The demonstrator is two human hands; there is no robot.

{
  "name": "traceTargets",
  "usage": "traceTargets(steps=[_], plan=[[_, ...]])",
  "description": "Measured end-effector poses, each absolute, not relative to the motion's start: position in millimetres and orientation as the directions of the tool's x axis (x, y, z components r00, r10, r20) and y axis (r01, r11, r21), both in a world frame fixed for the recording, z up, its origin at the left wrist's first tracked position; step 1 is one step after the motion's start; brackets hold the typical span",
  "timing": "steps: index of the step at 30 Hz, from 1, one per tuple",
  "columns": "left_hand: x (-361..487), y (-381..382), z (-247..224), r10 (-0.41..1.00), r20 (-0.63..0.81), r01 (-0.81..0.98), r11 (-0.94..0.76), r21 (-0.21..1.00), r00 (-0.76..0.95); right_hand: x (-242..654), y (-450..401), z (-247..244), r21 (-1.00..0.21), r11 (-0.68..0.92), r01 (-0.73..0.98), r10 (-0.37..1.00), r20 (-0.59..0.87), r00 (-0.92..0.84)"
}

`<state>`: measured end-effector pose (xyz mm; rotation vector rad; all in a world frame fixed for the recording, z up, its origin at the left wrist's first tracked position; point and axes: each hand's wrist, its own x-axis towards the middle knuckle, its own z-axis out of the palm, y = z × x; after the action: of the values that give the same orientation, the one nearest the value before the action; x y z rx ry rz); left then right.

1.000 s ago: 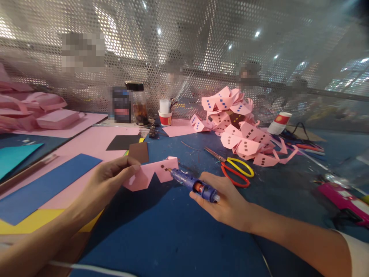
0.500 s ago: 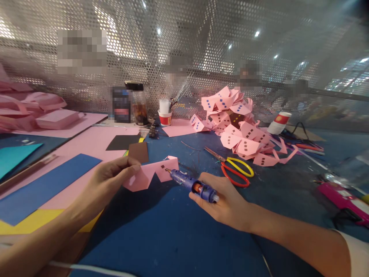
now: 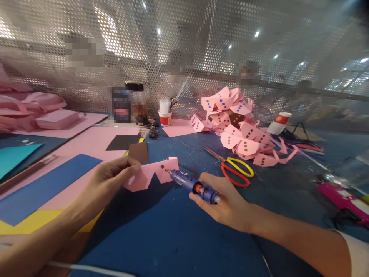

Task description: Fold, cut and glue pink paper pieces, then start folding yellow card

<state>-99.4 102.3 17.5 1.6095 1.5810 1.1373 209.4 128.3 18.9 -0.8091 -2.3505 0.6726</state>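
Note:
Pinched in my left hand (image 3: 115,177) is the left end of a folded pink paper piece (image 3: 141,179), which has a V-shaped notch and a small dark square near its right part. My right hand (image 3: 225,198) is wrapped round a blue glue gun (image 3: 190,184). The gun's nozzle points left, at or very near the pink paper beside the dark square; whether it touches is too small to tell. Just beyond my left hand lies a brown paper square (image 3: 138,152).
Scissors (image 3: 236,169) with red and yellow handles lie beyond my right hand. Behind them rises a heap of pink paper pieces (image 3: 245,142). A paper cup (image 3: 165,118) and a jar (image 3: 139,105) stand at the back. Blue paper (image 3: 54,184) lies left, a magenta tool (image 3: 343,202) right.

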Motion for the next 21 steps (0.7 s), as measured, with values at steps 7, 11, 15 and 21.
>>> traceTargets(steps=[7,11,15,21], plan=[[-98.4,101.2,18.6,0.982,0.17,0.47,-0.112,0.875,-0.084,209.3,128.7,18.0,-0.604,0.694,0.392,0.671,0.345,-0.656],[-97.4,100.8,19.9,0.983,0.163,0.462,-0.109,0.88,-0.078,208.2,128.4,18.5,-0.6,0.695,0.396,0.667,0.333,-0.666],[-98.4,101.2,20.4,0.984,0.161,0.474,-0.105,0.874,-0.08,208.7,127.9,18.5,-0.6,0.7,0.387,0.66,0.337,-0.672],[-99.7,103.7,20.7,0.979,0.157,0.486,-0.077,0.871,-0.126,211.0,128.3,16.2,-0.584,0.718,0.379,0.643,0.349,-0.682]])
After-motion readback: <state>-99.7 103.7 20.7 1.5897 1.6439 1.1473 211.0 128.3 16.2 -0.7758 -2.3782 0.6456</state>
